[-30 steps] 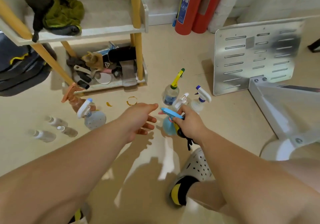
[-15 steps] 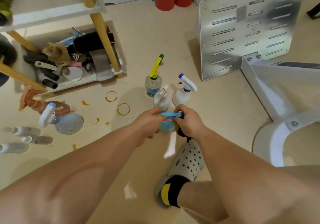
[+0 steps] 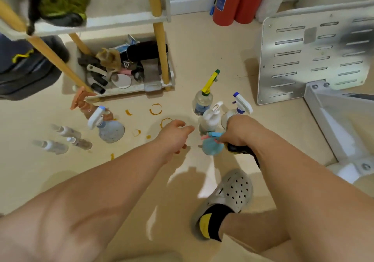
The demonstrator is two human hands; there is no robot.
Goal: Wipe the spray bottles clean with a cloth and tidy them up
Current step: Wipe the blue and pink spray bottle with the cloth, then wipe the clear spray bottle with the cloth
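While a beige floor (image 3: 202,49) fills this view from above, a wooden-legged shelf (image 3: 125,20) stands at the upper left, its bottom tray crowded with brushes and oddments. A slotted metal panel (image 3: 315,55) leans at the upper right, and two red extinguishers (image 3: 232,4) stand against the far wall. Two bare forearms reach in from the bottom edge. A grey clog (image 3: 228,193), worn over a black and yellow sock, rests on the floor below the right forearm.

The right hand (image 3: 236,129) curls its fingers round the head of a blue bottle (image 3: 211,148) near the middle of the floor, just beyond the clog. A dark cloth (image 3: 239,150) with yellow on it is bunched under the same hand. The blue bottle is upright, long axis vertical, and its trigger nozzle points left. Whether its base touches the floor cannot be told. The left hand (image 3: 174,134) is open with relaxed fingers, holding nothing, just beside that nozzle.

Close behind stand three upright bottles: a yellow-trigger bottle (image 3: 203,99), a white bottle (image 3: 210,118) and a blue-tipped bottle (image 3: 240,106). Well to the left stand a round bottle (image 3: 111,132) and an orange bottle (image 3: 85,105). Three small bottles (image 3: 60,140) lie on their sides at the far left. Orange rings (image 3: 155,109) stain the floor.
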